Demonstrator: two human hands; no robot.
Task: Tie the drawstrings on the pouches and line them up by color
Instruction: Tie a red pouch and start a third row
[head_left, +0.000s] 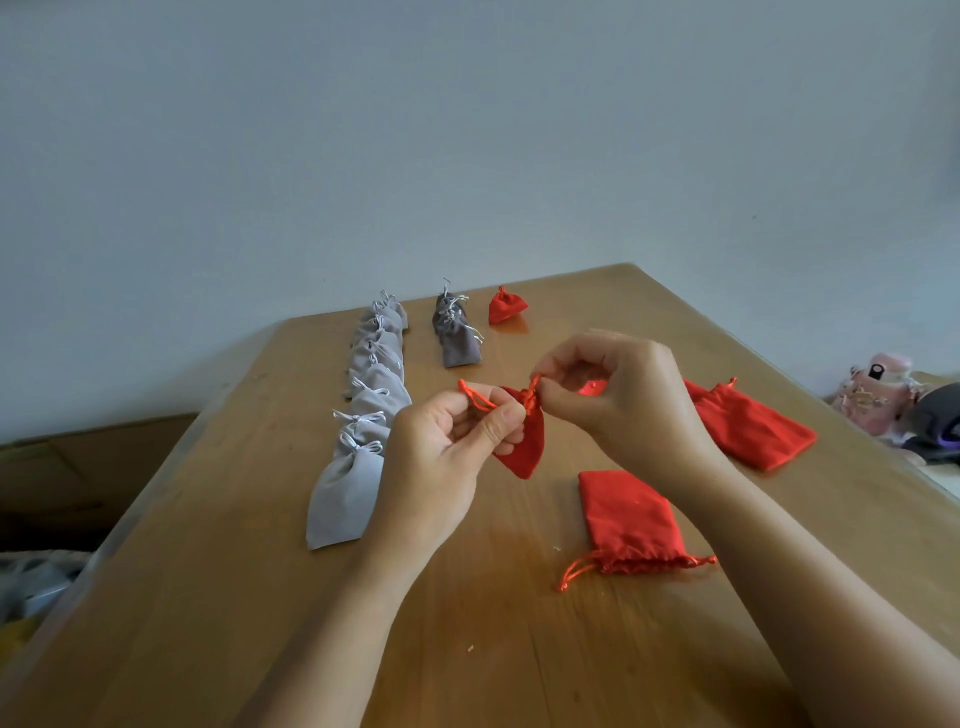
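Note:
A small red pouch (525, 448) hangs above the wooden table (218, 571), held between both hands. My left hand (441, 457) pinches one red drawstring end on the left of its neck. My right hand (618, 395) pinches the cord at the gathered neck. A row of several light grey tied pouches (363, 415) runs away from me on the left. A short row of dark grey pouches (456, 332) lies beyond. One tied red pouch (505, 306) stands at the far end. Two red pouches lie flat: one near me (631, 519), one at the right (748, 426).
The table's right edge runs diagonally; beyond it sit a pink soft toy (872, 389) and a dark object (940, 426). A brown cardboard box (78, 467) stands below the table's left edge. A pale wall rises behind the table.

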